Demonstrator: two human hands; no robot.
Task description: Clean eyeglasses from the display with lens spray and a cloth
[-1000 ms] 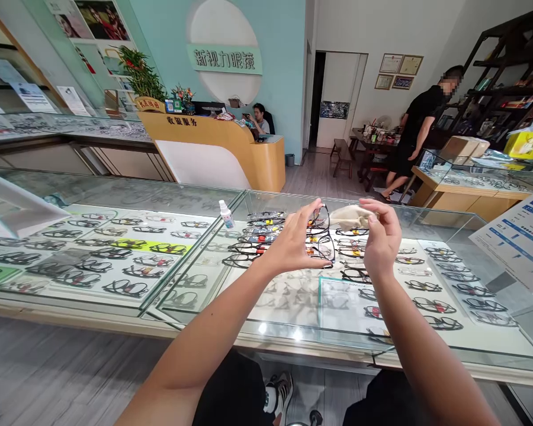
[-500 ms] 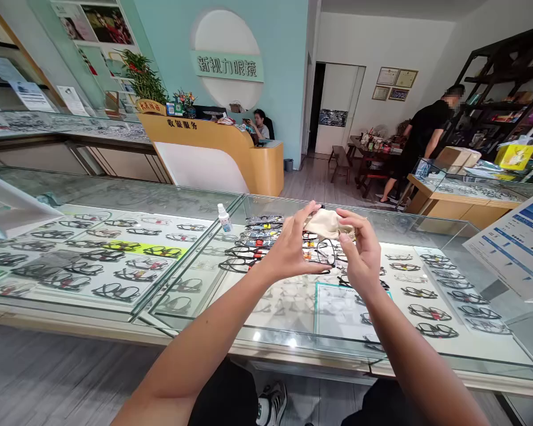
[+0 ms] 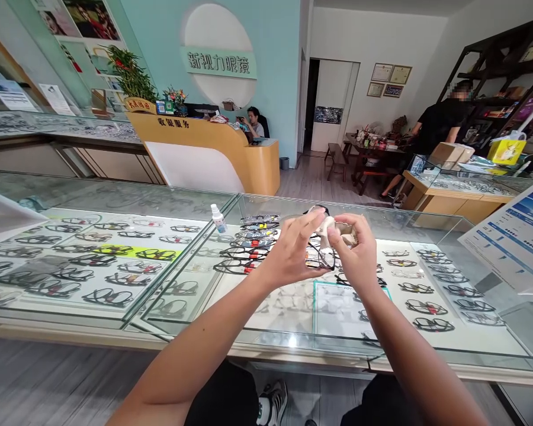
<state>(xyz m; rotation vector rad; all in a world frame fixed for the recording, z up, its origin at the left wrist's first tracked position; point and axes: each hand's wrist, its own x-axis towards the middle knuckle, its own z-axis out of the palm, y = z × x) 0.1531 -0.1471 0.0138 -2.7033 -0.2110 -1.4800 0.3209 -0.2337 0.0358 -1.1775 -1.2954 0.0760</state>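
Note:
My left hand (image 3: 295,245) is closed around a pair of dark-framed eyeglasses (image 3: 327,258), held above the glass counter. One lens shows below its fingers, and a dark part of the frame sticks out above them. My right hand (image 3: 359,245) pinches a beige cloth (image 3: 327,229), bunched up against the upper part of the glasses. Much of the frame is hidden by the fingers and cloth. To the left of my hands, on the countertop, stands a small white spray bottle (image 3: 218,219). Rows of eyeglasses (image 3: 249,253) lie just left of my left hand.
The glass display counter (image 3: 266,349) holds many frames under its top. A printed sign (image 3: 515,236) leans at the right, and a white stand (image 3: 9,216) is at the left. One person sits behind the wooden reception desk (image 3: 262,168); another stands by the dark shelves.
The cloth has become more bunched as my right hand's thumb and fingers shifted on it. My view turned slightly right. The standing person in the back has leaned and turned away.

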